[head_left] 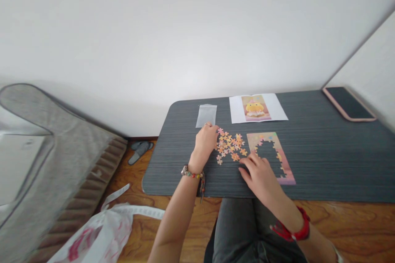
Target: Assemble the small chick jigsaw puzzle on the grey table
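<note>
My left hand lies at the left edge of a heap of loose jigsaw puzzle pieces, touching it, fingers loosely bent and the tips partly hidden. My right hand is between the heap and a partly assembled puzzle, its thumb and fingers apart with nothing seen between them. Joined border pieces form the puzzle's frame around a gap where the dark table shows; my right hand covers its lower left side. Pinks, oranges and yellows colour the loose pieces.
Behind the puzzle lies a white sheet printed with a yellow plush figure. A clear plastic bag is left of it. A pink-edged phone or tablet lies at the right on the dark table. A plastic bag and slippers are on the left.
</note>
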The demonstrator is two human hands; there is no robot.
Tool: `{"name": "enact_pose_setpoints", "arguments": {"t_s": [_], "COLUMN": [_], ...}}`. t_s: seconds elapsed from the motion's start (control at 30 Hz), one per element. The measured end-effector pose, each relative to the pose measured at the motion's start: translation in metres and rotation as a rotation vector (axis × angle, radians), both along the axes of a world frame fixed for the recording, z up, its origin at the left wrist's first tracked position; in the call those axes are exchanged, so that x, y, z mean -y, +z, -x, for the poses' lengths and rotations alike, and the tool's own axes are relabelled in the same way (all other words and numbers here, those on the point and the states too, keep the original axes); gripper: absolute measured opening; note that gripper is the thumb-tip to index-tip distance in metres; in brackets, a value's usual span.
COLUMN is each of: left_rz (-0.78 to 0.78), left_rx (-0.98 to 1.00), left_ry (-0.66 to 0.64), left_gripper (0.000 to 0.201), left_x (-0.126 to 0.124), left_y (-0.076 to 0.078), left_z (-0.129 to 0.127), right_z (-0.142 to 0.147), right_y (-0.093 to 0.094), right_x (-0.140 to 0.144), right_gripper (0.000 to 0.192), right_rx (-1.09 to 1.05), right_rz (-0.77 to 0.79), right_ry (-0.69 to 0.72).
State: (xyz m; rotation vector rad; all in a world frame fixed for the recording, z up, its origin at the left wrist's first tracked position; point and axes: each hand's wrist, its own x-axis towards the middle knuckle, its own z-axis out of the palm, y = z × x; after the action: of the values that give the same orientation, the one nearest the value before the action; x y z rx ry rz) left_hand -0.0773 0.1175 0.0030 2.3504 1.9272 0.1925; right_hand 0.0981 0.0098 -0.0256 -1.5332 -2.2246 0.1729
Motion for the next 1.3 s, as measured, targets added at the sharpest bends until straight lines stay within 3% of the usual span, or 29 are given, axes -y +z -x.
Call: {"name": "enact_pose_setpoints", "arguments": {"t_s": [0.27, 0.43, 0.6, 0.73, 1.0, 1.3], "left_rz": [-0.006, -0.027, -0.078, -0.065, -0.015, -0.008], "left_rx": [-0.026, -0.027, 0.043, 0.132, 0.161, 0.230], "left_ry": [-0.061, -0.078, -0.090, -0.179, -0.282, -0.288], "left_gripper": [0.020, 0.018, 0.015, 0.015, 0.012, 0.014], "left_x": [-0.010, -0.005, 0.021, 0.055, 0.089, 0.097], "left_y": [-0.012, -0.005, 0.014, 0.022, 0.009, 0.002], "left_z": [0.000, 0.004, 0.005, -0.004, -0.020, -0.027], "right_z": [-0.011, -0.009, -0.010, -0.013, -0.018, -0.030], "right_y": [-0.005, -0.003, 0.006, 0.011, 0.008, 0.005], "right_x": [0.004, 0.003, -0.011, -0.025, -0.025, -0.013], "right_gripper": [0.011, 0.012, 0.016, 0.025, 0.018, 0.019], "right_rx": [-0.033, -0.036, -0.099, -0.187, -0.180, -0.149], "right_rz": [-0.065, -0.066, -0.047, -0.031, 0.025, -0.014], "right_ry": [0.005, 0.014, 0.047, 0.133, 0.256, 0.176]}}
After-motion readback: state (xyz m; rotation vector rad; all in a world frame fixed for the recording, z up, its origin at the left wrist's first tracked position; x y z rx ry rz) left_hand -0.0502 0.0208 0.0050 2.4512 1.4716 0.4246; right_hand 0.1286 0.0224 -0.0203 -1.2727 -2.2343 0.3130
